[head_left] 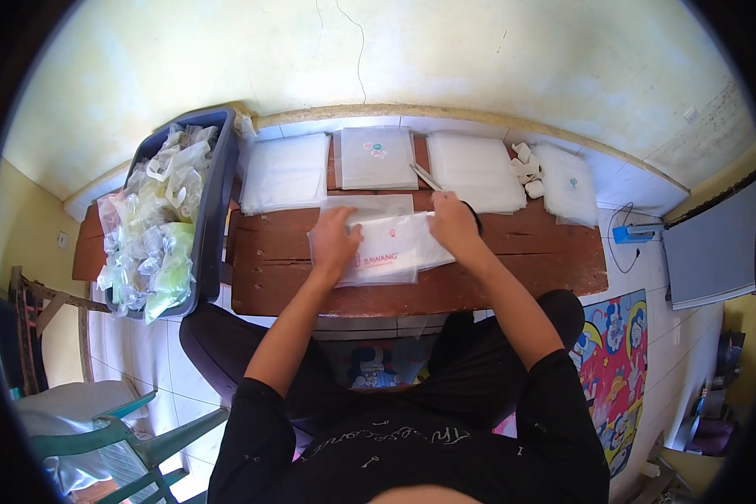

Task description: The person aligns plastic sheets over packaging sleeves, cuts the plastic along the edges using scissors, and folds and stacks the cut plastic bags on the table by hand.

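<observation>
My left hand rests on the left part of a clear plastic bag printed in red with "BAWANG". Its fingers are apart and slightly bent, with the thumb separated from the index finger. In my right hand, closed at the bag's right side, is a pair of scissors. The blades point up and left, away from me, and a black handle loop shows beside the hand. White plastic lies under the right part of the printed bag.
Flat stacks of clear bags line the back of the brown wooden table. White rolled strips lie between two stacks on the right. A dark tub full of crumpled plastic stands left. A green chair is at lower left.
</observation>
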`<action>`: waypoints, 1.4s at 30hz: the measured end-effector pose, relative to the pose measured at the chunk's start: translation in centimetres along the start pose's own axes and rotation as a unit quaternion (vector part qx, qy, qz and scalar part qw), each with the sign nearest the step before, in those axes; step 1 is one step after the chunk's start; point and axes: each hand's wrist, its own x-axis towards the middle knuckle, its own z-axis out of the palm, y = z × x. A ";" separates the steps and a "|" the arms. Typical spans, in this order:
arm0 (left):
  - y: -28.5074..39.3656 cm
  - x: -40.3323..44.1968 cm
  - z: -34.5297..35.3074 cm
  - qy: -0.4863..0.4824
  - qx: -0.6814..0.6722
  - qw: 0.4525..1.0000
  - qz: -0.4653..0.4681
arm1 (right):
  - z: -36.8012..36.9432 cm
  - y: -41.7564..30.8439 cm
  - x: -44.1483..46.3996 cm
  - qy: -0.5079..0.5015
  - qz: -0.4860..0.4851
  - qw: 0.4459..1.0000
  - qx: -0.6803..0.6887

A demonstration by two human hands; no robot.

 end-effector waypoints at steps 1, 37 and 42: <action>-0.2 0.4 -0.7 0.028 0.050 0.998 -0.028 | 0.6 -0.6 -0.3 -0.002 0.001 1.000 0.000; 7.2 6.8 -9.2 0.041 -0.120 0.985 0.116 | -10.1 -8.3 5.7 -0.050 -0.099 0.921 0.374; 6.1 6.1 -10.2 0.164 0.024 0.960 0.224 | -8.1 -7.3 4.5 0.137 -0.212 0.828 0.501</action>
